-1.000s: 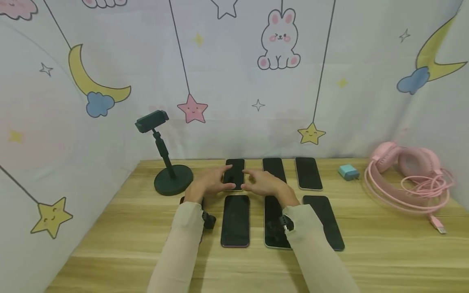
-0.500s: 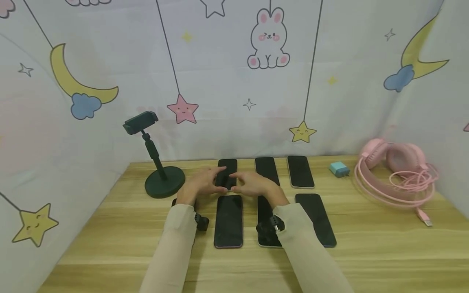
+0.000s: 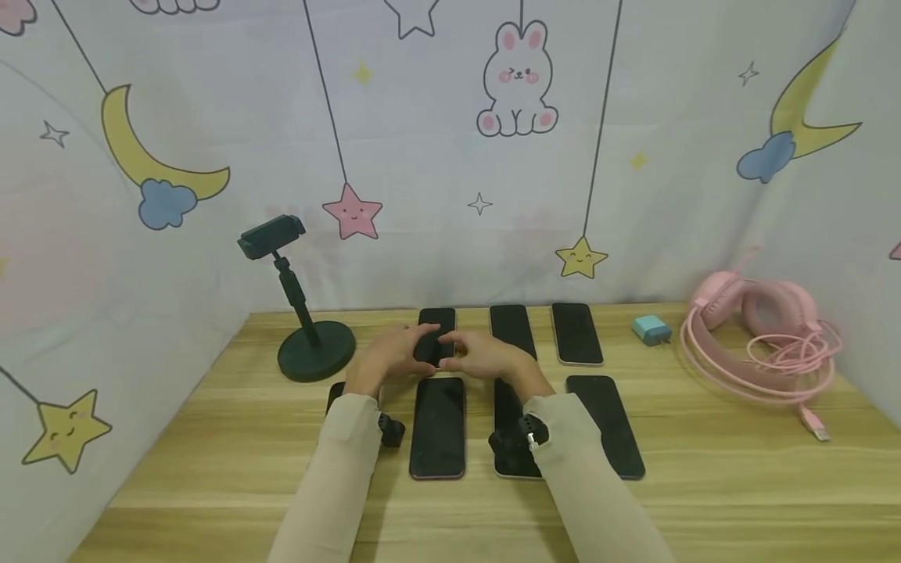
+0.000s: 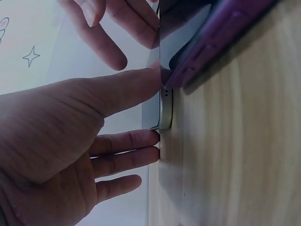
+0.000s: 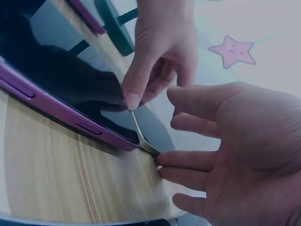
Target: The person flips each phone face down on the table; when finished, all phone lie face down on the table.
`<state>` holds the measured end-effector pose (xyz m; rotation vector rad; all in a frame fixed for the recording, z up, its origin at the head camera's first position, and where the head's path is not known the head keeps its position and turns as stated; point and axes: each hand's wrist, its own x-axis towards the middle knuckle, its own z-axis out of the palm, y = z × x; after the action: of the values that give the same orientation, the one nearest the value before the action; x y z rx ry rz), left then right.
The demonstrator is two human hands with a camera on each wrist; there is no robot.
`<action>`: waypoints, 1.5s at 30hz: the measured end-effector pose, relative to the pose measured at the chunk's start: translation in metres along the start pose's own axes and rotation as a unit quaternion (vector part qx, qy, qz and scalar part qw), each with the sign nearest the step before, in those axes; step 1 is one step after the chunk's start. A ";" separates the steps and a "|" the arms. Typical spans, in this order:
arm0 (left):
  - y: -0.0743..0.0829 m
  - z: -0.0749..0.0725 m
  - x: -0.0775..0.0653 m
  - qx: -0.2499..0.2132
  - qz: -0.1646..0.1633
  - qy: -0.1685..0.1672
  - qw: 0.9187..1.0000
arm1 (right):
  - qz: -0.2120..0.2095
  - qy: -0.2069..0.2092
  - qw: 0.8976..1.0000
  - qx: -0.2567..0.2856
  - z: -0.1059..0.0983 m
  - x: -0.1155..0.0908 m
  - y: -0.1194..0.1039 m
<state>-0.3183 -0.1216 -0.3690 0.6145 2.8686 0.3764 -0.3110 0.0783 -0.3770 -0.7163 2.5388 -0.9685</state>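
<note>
Spreading widest, a pale wood-grain surface carries a pink corded headset at right. The left hand and right hand, fingers loosely extended rather than clenched, reach beyond a purple-edged black rectangular phone and touch a smaller, flat-lying pale-edged black phone from both sides.

Can read no text, label, brand, number or sign in any view: not on the dark phones, nor on the blue charger, the pink headset, the dark stand or the patterned backdrop.
</note>
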 end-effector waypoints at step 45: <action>0.008 0.004 0.007 -0.198 0.080 0.009 0.977 | 0.018 0.120 0.897 0.424 -0.012 -0.002 0.009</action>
<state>-0.3206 -0.1101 -0.3717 0.7634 2.6491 0.9519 -0.3176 0.0914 -0.3744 -0.2846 1.9478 -2.0361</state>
